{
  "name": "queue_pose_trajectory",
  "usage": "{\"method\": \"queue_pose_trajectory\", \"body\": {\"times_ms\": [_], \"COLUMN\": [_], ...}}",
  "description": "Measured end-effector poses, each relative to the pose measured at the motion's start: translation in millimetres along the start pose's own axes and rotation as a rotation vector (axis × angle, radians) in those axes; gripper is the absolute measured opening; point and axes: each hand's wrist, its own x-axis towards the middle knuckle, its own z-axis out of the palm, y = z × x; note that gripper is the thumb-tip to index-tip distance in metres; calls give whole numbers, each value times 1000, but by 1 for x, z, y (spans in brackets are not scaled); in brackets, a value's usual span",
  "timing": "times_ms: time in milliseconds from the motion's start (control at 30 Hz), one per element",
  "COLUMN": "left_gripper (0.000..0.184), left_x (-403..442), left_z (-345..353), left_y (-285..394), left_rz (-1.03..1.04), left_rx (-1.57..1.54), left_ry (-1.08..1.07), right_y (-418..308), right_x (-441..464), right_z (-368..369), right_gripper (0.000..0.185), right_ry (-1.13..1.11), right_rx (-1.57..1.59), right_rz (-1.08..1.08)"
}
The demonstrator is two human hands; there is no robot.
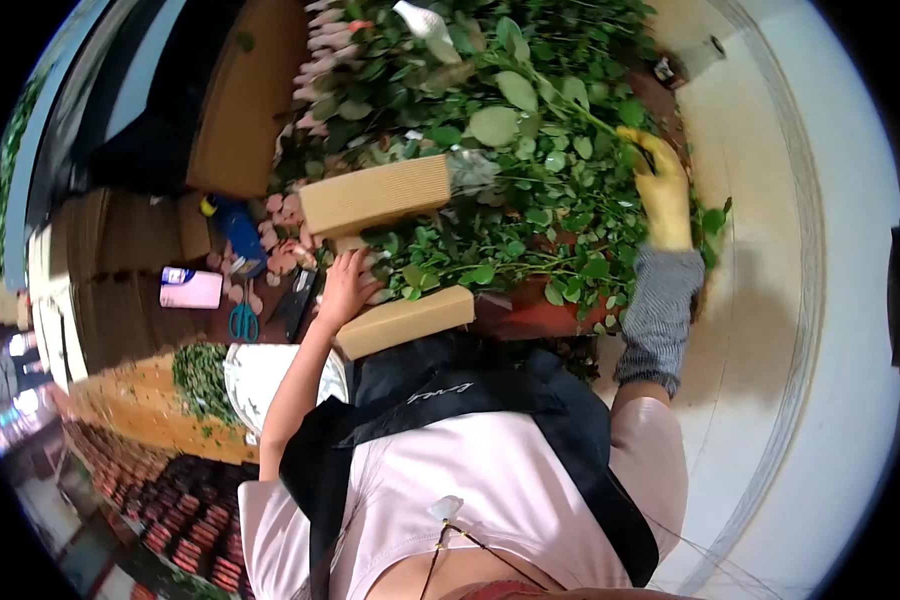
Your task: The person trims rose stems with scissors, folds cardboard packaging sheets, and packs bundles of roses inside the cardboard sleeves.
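Observation:
My left hand, bare, lies with its fingers spread between two corrugated cardboard pieces, the upper one and the lower one, beside leafy stems. On the right, my right hand wears a yellow glove under a grey knitted sleeve. Its thumb and fingertips close on a green leafy stem, whose large round leaves reach left over the pile of foliage. Pale pink blooms show to the left of the upper cardboard.
Teal scissors, a pink-and-white packet, a blue object and a black tool lie at the left. Stacked cardboard stands beyond them. A pale wall runs along the right side.

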Motion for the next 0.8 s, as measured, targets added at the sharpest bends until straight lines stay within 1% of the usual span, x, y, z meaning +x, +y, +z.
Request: {"method": "queue_pose_trajectory", "body": {"times_ms": [33, 67, 100, 167, 200, 233, 267, 300, 367, 400, 433, 467, 500, 567, 600, 633, 667, 700, 767, 800], "left_gripper": [68, 66, 66, 67, 67, 67, 68, 68, 68, 66, 66, 68, 70, 69, 66, 64, 59, 59, 59, 59], "left_x": [-1, 0, 0, -1, -3, -7, -10, -9, -3, -2, -1, -1, 1, 2, 5, 7, 9, 9, 14, 13], "left_z": [2, -2, -1, -2, 3, 12, 16, 13, 2, -4, -5, -6, -8, -11, -16, -21, -26, -30, -32, -26], "left_y": [0, 4, 2, 2, -5, -18, -26, -21, -2, 3, 2, 1, 3, 9, 15, 21, 27, 29, 29, 24], "left_rz": [-13, -30, -29, -31, -26, -35, -45, -41, -5, 38, 37, 38, 40, 75, 68, 63, 60, 87, 142, 117], "left_rx": [-4, -34, -60, -51, -50, 7, 64, 68, 42, 13, 18, 54, 88, 147, 205, 263, 255, 254, 304, 304], "left_ry": [5, -6, -3, -17, -21, -89, -157, -160, -10, 15, 15, -12, -40, -26, -33, -42, -30, -40, -13, -21], "right_y": [-8, -15, 8, -49, -43, -27, -14, 1, 51, 52, 56, 67, 62, 53, 68, 75, 83, 83, 68, 39], "right_x": [-10, -21, -38, -48, -58, -73, -85, -99, -138, -145, -152, -160, -156, -152, -159, -166, -172, -174, -171, -158], "right_z": [-3, -2, 6, 17, 37, 64, 86, 107, 159, 165, 172, 183, 183, 184, 197, 204, 211, 211, 205, 188], "right_gripper": [31, 35, 39, 40, 37, 35, 30, 26, 26, 28, 29, 26, 26, 22, 18, 14, 10, 7, 7, 6], "right_ry": [-88, -209, -283, -527, -607, -686, -707, -727, -621, -648, -676, -580, -580, -510, -446, -441, -434, -469, -340, -186], "right_rx": [77, 343, 408, 157, 154, 151, 65, -19, -76, -108, -139, -191, -190, -454, -366, -299, -231, -264, -304, -383], "right_rz": [86, 212, 173, 98, 145, 193, 108, 23, 104, 176, 248, 145, 146, 77, 146, 186, 227, 212, 101, -28]}}
